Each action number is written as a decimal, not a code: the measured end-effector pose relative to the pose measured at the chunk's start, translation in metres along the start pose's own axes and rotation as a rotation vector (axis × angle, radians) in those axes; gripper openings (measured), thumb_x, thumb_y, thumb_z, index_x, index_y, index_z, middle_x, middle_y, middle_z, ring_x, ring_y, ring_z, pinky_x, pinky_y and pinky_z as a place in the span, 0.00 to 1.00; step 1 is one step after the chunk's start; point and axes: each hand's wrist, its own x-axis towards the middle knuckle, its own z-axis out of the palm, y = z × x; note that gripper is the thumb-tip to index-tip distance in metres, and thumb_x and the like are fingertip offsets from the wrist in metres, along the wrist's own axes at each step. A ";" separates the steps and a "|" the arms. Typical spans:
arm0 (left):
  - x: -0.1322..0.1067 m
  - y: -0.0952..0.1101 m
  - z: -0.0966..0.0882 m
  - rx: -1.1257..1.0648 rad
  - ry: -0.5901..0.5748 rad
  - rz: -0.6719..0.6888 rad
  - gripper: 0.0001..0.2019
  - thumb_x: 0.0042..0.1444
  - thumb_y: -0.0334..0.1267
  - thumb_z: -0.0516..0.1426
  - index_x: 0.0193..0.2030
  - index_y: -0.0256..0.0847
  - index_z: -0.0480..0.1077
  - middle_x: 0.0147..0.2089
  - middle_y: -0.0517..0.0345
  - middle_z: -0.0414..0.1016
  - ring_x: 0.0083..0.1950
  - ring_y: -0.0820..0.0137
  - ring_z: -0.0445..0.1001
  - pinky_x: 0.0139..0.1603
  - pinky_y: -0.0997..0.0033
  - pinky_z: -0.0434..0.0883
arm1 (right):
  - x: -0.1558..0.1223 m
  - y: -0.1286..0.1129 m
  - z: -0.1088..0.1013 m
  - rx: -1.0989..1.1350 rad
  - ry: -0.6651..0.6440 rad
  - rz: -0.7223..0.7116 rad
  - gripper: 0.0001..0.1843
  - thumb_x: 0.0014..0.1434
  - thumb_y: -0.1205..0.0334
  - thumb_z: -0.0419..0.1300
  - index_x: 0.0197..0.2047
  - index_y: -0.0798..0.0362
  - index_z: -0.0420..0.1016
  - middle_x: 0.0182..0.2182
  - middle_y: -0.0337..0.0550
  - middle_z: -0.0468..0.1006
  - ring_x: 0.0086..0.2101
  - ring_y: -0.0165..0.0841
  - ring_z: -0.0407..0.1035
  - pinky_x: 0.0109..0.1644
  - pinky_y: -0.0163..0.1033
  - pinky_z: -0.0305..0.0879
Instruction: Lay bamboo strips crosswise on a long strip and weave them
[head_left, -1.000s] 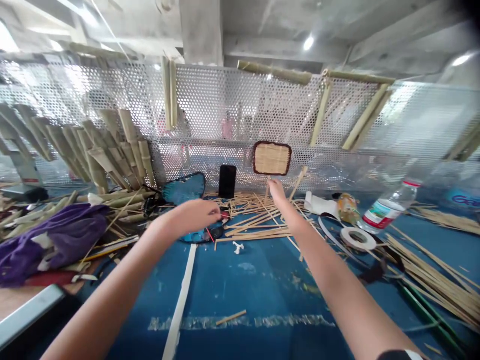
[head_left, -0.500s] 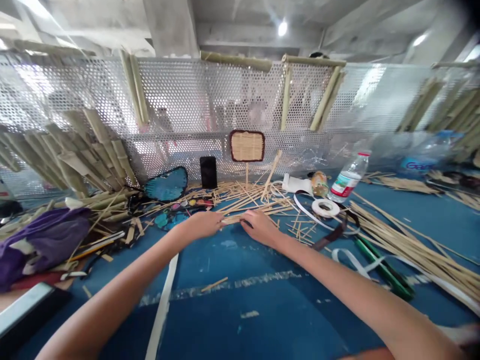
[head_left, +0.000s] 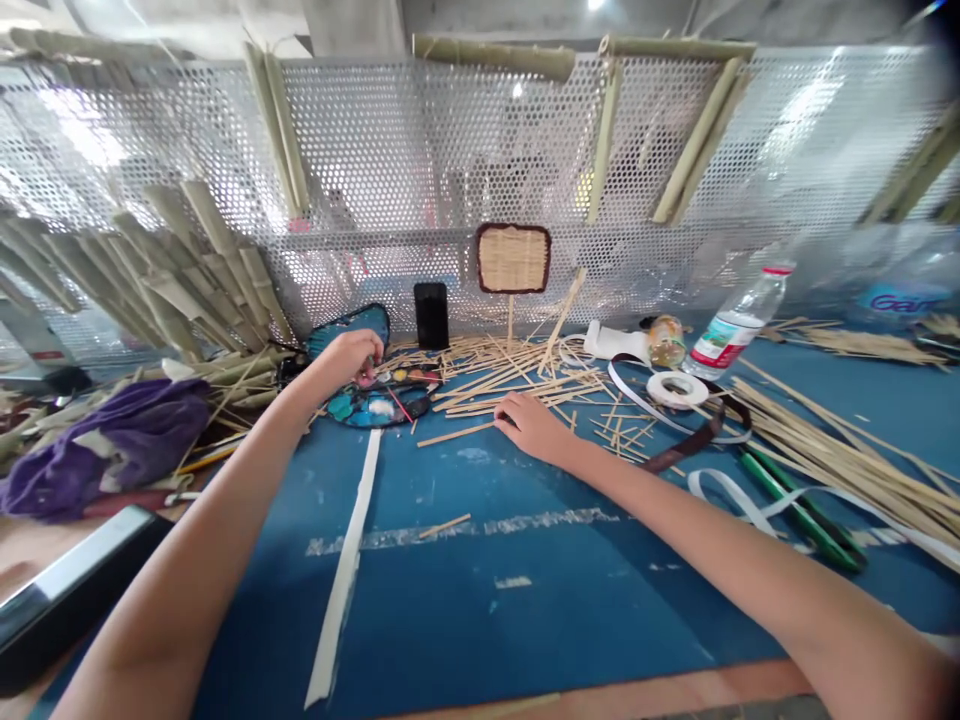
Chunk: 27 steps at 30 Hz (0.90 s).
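My left hand [head_left: 349, 358] is over the near side of a butterfly-shaped blue piece [head_left: 352, 322], its fingers pinched together. What they hold, if anything, I cannot make out. Just below and to the right lies a paint-smeared blue palette [head_left: 367, 408] with a thin reddish stick across it. My right hand [head_left: 534, 428] rests on the blue table with curled fingers on the end of a flat bamboo strip [head_left: 454, 435], which points left. Behind it spreads a loose pile of bamboo strips [head_left: 487, 385].
A woven fan [head_left: 514, 258] and a black phone [head_left: 431, 315] stand at the back. Rightward are a water bottle [head_left: 739, 325], a tape roll [head_left: 677, 390], a green tool [head_left: 806, 512] and long strips [head_left: 847, 445]. A purple cloth [head_left: 124, 445] lies left.
My left hand has left the strips beside my right hand and moved left to the palette area. The right hand stays at the strip. The view has tilted down.
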 end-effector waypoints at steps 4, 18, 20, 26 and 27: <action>-0.010 0.000 -0.004 0.001 -0.343 -0.034 0.17 0.55 0.51 0.51 0.41 0.41 0.73 0.43 0.49 0.80 0.34 0.63 0.80 0.28 0.71 0.75 | 0.002 0.004 0.000 0.039 -0.013 -0.056 0.08 0.68 0.64 0.54 0.43 0.54 0.74 0.43 0.49 0.76 0.45 0.39 0.67 0.53 0.43 0.60; -0.049 0.003 0.038 0.360 -0.305 0.022 0.18 0.59 0.52 0.52 0.44 0.40 0.71 0.41 0.46 0.79 0.40 0.56 0.77 0.38 0.66 0.67 | 0.008 0.011 0.003 0.149 -0.039 -0.160 0.06 0.68 0.62 0.54 0.43 0.54 0.71 0.42 0.49 0.74 0.45 0.40 0.66 0.52 0.43 0.60; -0.051 -0.005 0.039 0.366 -0.293 0.026 0.20 0.57 0.55 0.54 0.43 0.41 0.72 0.39 0.48 0.79 0.38 0.56 0.76 0.36 0.66 0.66 | 0.010 0.012 0.003 0.156 -0.055 -0.179 0.06 0.68 0.63 0.54 0.41 0.54 0.71 0.41 0.49 0.74 0.44 0.39 0.65 0.51 0.43 0.59; -0.058 -0.017 0.039 0.319 -0.136 0.061 0.18 0.63 0.50 0.46 0.39 0.42 0.72 0.38 0.52 0.79 0.38 0.62 0.75 0.38 0.68 0.65 | 0.011 0.010 0.000 0.166 -0.083 -0.156 0.08 0.68 0.65 0.52 0.38 0.55 0.70 0.40 0.50 0.73 0.42 0.39 0.65 0.50 0.42 0.59; -0.060 -0.019 0.035 0.310 -0.094 0.054 0.19 0.64 0.50 0.45 0.40 0.41 0.72 0.39 0.53 0.79 0.39 0.63 0.75 0.40 0.69 0.65 | 0.010 0.009 -0.002 0.168 -0.091 -0.151 0.07 0.68 0.65 0.52 0.38 0.55 0.70 0.40 0.50 0.74 0.43 0.39 0.65 0.50 0.42 0.59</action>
